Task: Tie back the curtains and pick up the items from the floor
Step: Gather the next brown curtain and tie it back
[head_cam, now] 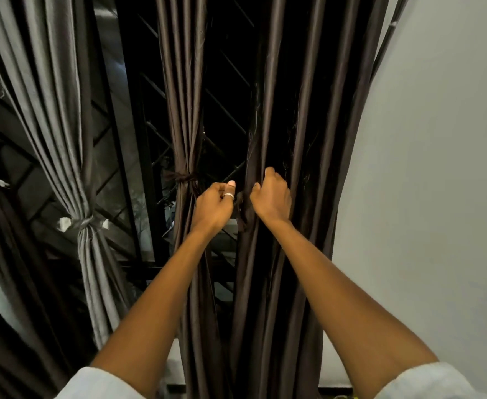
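Curtains are being tied back: the grey curtain (63, 139) and thin dark brown curtain (183, 110) are knotted already. Both hands, left hand (213, 204) and right hand (272, 197), are being clamped on the wide dark brown curtain (302, 125). Floor items are not being shown.

Just the one head cam here, pointed forward and tilted up a bit at the curtains.

It sits at the person's head and looks along both outstretched forearms, so the left hand (214, 204) and right hand (271, 197) land near the middle of the frame. It's close in: the dark curtain (294, 125) fills the centre, the window grille (225, 82) shows behind it, and the wall (438, 168) takes the right side. Wide-angle lens, so the edges bend outward. No second view to compare overlap with.
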